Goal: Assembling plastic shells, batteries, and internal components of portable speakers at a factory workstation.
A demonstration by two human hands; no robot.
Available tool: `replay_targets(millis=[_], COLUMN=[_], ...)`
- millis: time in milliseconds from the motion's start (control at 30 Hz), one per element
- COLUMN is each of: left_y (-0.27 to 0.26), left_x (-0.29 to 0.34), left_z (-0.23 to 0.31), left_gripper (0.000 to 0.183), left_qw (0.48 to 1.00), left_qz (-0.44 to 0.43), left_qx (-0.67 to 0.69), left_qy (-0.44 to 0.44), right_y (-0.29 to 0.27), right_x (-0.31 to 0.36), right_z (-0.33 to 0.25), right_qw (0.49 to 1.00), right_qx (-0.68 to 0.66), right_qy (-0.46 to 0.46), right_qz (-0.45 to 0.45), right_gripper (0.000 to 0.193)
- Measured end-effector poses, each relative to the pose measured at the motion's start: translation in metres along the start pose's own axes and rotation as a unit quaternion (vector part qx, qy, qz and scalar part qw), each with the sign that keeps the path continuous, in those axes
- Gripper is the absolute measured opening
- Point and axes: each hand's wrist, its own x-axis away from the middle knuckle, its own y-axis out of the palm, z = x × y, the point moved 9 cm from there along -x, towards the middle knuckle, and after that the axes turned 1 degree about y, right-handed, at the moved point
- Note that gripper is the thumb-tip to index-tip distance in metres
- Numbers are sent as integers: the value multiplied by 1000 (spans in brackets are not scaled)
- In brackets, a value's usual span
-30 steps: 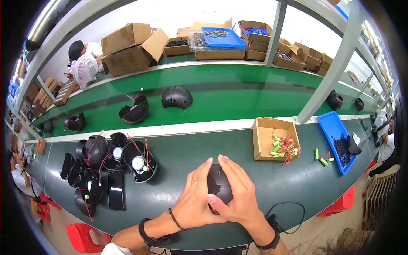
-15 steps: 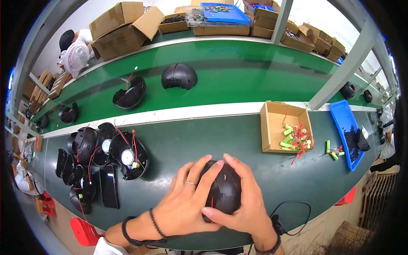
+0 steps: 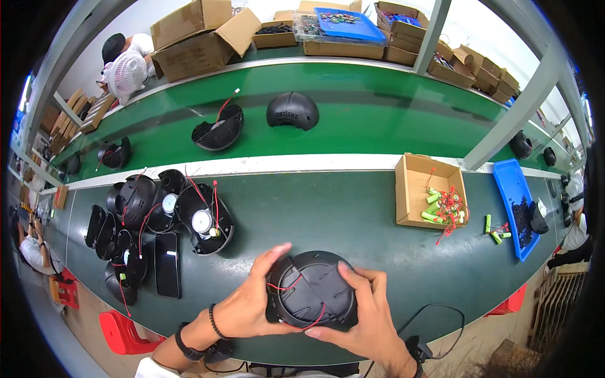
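Observation:
A round black plastic housing (image 3: 318, 291) is held between my two hands above the near part of the green table. Its flattish face with ribs and a circular rim is turned up, and thin red wires cross it. My left hand (image 3: 252, 303) cups the left side, thumb along the near edge and fingers partly hidden. On the right side, my right hand (image 3: 370, 309) grips the rim, with a fingertip on the top face and the thumb at the near edge. Both hands are closed around the housing.
Black shells with speakers and red wires (image 3: 201, 220) lie at left beside a phone (image 3: 167, 264). At right are a cardboard box (image 3: 409, 189) of green battery packs, a blue tray (image 3: 506, 179) with small black parts, and a black cable (image 3: 463, 318). More shells (image 3: 292, 110) sit on the green belt.
The housing has been turned over in my hands, from its smooth domed side to the ribbed face with red wires. My hands moved apart to its sides. Shells on the belt shifted slightly right.

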Motion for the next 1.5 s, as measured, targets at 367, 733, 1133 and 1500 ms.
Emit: replay_targets(millis=[367, 733, 1133, 1500], left_y=[14, 12, 9, 19], left_x=[-3, -8, -12, -5], left_z=[-5, -9, -2, 12], left_gripper=[137, 135, 135, 141], left_qw=[985, 979, 979, 990], left_qz=[-74, -81, -88, -24], left_qx=[137, 154, 152, 5], left_qy=[81, 103, 105, 136], right_y=[15, 13, 16, 9], right_x=[9, -12, -9, 13], right_z=[21, 2, -6, -28], right_qw=[986, 991, 992, 998], right_qx=[-1, -81, -76, 65], right_qy=[80, -17, -38, -14], right_qz=[-145, -104, -93, -13], right_gripper=[146, 126, 129, 131])
